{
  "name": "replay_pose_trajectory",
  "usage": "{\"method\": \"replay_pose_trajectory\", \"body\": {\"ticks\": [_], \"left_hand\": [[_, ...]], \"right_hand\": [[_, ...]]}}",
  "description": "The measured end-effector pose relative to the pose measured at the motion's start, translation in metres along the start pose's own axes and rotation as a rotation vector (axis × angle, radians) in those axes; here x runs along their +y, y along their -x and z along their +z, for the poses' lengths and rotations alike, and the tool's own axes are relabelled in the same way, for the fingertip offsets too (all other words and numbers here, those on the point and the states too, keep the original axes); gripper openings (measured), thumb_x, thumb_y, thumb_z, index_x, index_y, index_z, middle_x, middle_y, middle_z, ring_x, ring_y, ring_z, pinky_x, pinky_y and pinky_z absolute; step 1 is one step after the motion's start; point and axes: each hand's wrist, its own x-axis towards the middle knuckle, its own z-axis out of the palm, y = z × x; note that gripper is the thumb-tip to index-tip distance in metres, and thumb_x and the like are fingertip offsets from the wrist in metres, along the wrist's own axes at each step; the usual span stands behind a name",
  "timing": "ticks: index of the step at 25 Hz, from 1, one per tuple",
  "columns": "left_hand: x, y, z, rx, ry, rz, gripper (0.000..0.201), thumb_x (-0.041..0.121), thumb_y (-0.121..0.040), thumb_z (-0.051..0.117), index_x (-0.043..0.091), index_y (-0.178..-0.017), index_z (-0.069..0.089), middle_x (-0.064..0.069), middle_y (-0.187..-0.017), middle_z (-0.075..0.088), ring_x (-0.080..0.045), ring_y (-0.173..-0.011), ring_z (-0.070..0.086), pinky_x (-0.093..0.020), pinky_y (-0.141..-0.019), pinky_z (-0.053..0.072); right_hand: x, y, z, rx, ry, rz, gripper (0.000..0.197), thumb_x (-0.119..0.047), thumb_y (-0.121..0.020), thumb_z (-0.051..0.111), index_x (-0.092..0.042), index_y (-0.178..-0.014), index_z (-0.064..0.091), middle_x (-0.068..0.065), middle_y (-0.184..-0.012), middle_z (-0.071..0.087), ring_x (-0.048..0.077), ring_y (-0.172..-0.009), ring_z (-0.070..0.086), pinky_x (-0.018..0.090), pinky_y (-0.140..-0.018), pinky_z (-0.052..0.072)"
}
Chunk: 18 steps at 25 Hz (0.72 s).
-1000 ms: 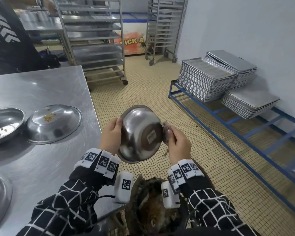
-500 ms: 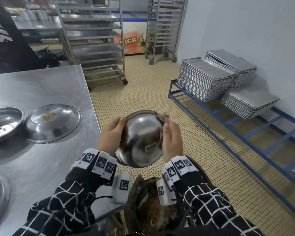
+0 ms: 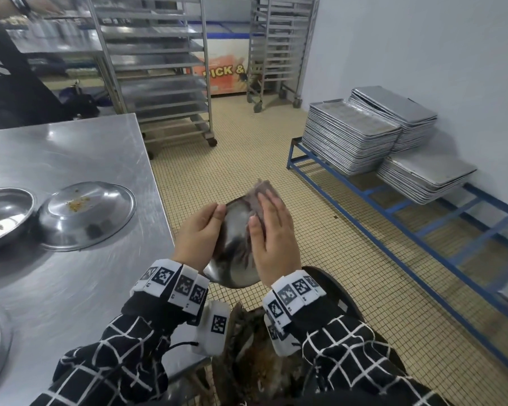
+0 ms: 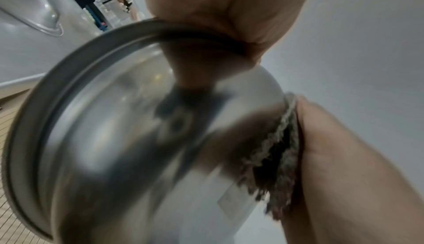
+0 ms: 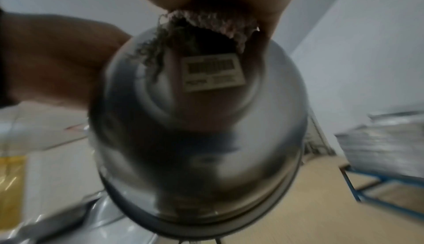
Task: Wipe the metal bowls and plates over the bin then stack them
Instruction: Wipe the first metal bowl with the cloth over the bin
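Since the frame half a second back, my right hand has slid from the rim onto the upturned base of the round stainless-steel bowl, and the bowl has tipped further, bottom toward me. That hand lies flat with fingers straight, pressing a frayed grey-brown cloth against the bowl's underside. My left hand grips the bowl's rim, fingers curled around the edge. From the right wrist view, a white barcode label sits on the bowl base just below the cloth edge. The bowl is held just above the dark round bin holding brown food waste. Left of the bin stands the steel table; on it lie an inverted steel plate with yellow crumbs and, touching its left edge, a shallow steel dish with scraps.
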Motion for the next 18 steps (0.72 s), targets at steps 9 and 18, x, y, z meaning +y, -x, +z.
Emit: {"method": "replay_pose_trajectory", "body": {"ticks": [9, 18], "left_hand": [[-0.024, -0.001, -0.004, -0.036, 0.136, -0.134, 0.022, 0.032, -0.099, 0.046, 0.024, -0.087, 0.063, 0.004, -0.079, 0.065, -0.012, -0.074, 0.061, -0.021, -0.069, 0.045], [-0.024, 0.002, 0.004, -0.257, -0.021, -0.101, 0.028, 0.038, -0.098, 0.044, 0.027, -0.086, 0.067, 0.004, -0.083, 0.069, -0.014, -0.083, 0.063, -0.028, -0.079, 0.044]], "right_hand": [[0.044, 0.008, -0.019, -0.004, -0.580, 0.782, 0.031, -0.052, -0.097, 0.032, -0.030, -0.104, 0.052, -0.001, -0.102, 0.060, 0.022, -0.095, 0.060, 0.046, -0.084, 0.054], [0.037, -0.018, -0.036, -0.202, -0.160, 0.202, 0.025, -0.035, -0.099, 0.041, -0.017, -0.110, 0.055, -0.002, -0.092, 0.065, 0.011, -0.081, 0.061, 0.006, -0.060, 0.042]]}}
